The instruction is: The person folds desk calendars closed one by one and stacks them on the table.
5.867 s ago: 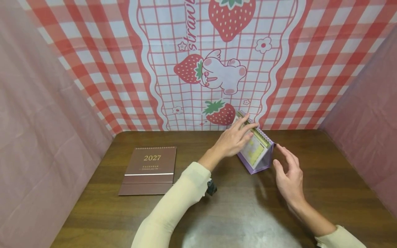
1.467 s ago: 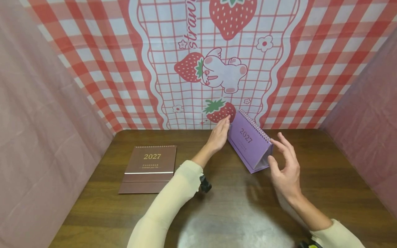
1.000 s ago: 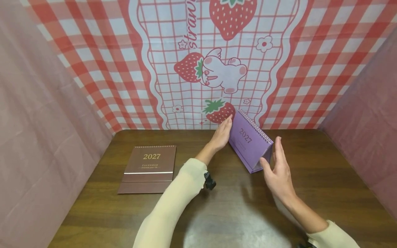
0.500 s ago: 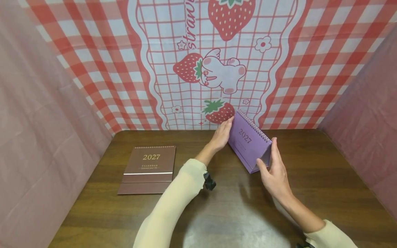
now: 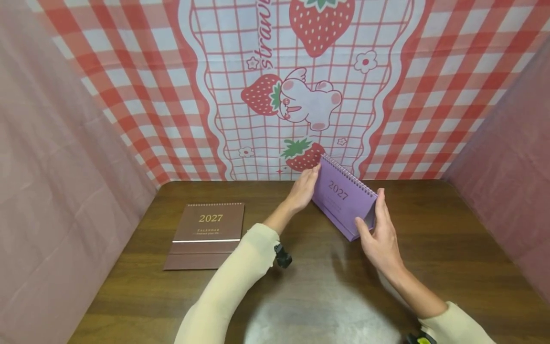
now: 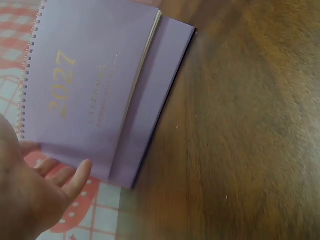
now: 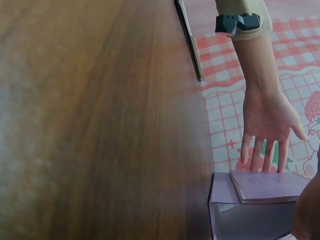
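A purple 2027 desk calendar (image 5: 343, 203) stands tent-like at the back of the table, its cover facing front and its spiral binding on top. My left hand (image 5: 302, 191) reaches its left edge with the fingers straight. In the left wrist view those fingers (image 6: 75, 180) lie at the end of the purple calendar (image 6: 95, 85). My right hand (image 5: 382, 241) is at the opposite end, fingers extended along the right edge and thumb near the lower front corner. The right wrist view shows the hollow end of the calendar (image 7: 260, 220) and my left palm (image 7: 267, 115) beyond.
A brown 2027 calendar (image 5: 208, 229) lies on the left of the wooden table (image 5: 309, 286). Behind the table hangs a red-checked strawberry cloth (image 5: 150, 95). Pink curtains (image 5: 56, 191) close off both sides.
The purple calendar first showed an inner page, then its cover. My left hand went from that page to the left edge, my right hand closed in, and the calendar has turned slightly, left end leftward.
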Tool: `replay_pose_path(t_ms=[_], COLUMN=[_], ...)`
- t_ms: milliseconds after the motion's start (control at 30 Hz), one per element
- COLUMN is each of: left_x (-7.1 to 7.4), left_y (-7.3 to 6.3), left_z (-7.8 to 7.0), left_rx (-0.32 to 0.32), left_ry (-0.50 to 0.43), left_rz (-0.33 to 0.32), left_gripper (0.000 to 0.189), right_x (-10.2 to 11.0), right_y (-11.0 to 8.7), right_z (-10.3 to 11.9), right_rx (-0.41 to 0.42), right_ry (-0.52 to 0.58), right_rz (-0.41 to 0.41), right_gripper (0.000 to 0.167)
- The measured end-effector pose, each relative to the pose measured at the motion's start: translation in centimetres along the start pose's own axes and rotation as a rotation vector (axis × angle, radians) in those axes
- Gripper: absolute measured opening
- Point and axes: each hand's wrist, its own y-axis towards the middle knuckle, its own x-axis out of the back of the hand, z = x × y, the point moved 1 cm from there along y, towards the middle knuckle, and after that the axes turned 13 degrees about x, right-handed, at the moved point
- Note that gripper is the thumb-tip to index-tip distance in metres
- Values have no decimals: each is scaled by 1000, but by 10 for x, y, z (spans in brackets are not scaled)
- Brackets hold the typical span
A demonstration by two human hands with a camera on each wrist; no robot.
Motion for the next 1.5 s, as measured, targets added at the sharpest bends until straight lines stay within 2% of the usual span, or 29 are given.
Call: replay_pose_path(t_ms=[67, 100, 167, 200, 300, 500, 533, 633, 667, 733, 800, 900, 967, 1033, 1133, 1267, 1300, 1367, 1500], left_x=[3, 3, 6, 4, 4, 6, 4, 0, 0, -4, -6, -11, -12, -11, -2, 16, 18, 18, 12], left_y=[-7, -7, -14, -9, -8, -16, -10, -2, -3, 5, 8, 19, 21, 20, 0, -37, -41, -36, -15], left_z=[-6, -3, -9, -1, 5, 3, 10, 22, 22, 32, 38, 55, 60, 61, 42, 3, 0, 7, 29], left_rx=[7, -4, 19, 4, 13, 47, 28, 26, 32, 31, 39, 8, -17, -34, -39, -6, -8, -21, -13], left_ry=[-10, 2, -11, 1, 28, 44, 56, 85, 74, 92, 94, 137, 152, 163, 156, 85, 80, 54, 63], left_rz=[6, -4, 21, 8, -14, -22, -32, -50, -37, -52, -46, -57, -65, -82, -99, -71, -79, -84, -128], left_gripper=[73, 77, 72, 76, 78, 73, 76, 77, 75, 75, 73, 75, 75, 75, 72, 66, 66, 71, 77], right_x=[1, 1, 1, 2, 0, -2, -2, -2, -2, -2, -2, -1, -1, 0, 2, 5, 6, 7, 8], right_y=[1, 2, 4, 5, 10, 21, 22, 26, 27, 29, 31, 33, 34, 35, 35, 31, 29, 26, 20], right_z=[-1, -2, -3, -4, -6, -15, -16, -19, -19, -21, -22, -26, -28, -29, -30, -29, -28, -25, -18], right_rx=[-8, -10, -16, -18, -21, -30, -35, -58, -65, -79, -85, -95, -100, -105, -101, -115, -121, -135, -152], right_ry=[2, 5, 11, 15, 26, 21, 19, 22, 23, 24, 24, 18, 17, 17, 4, -14, -13, -9, -1], right_rz=[-9, -14, -25, -30, -43, -99, -106, -117, -119, -126, -138, -154, -160, -155, -137, -107, -103, -92, -57], right_gripper=[94, 94, 94, 94, 93, 94, 94, 95, 95, 95, 95, 96, 95, 95, 94, 98, 99, 102, 102])
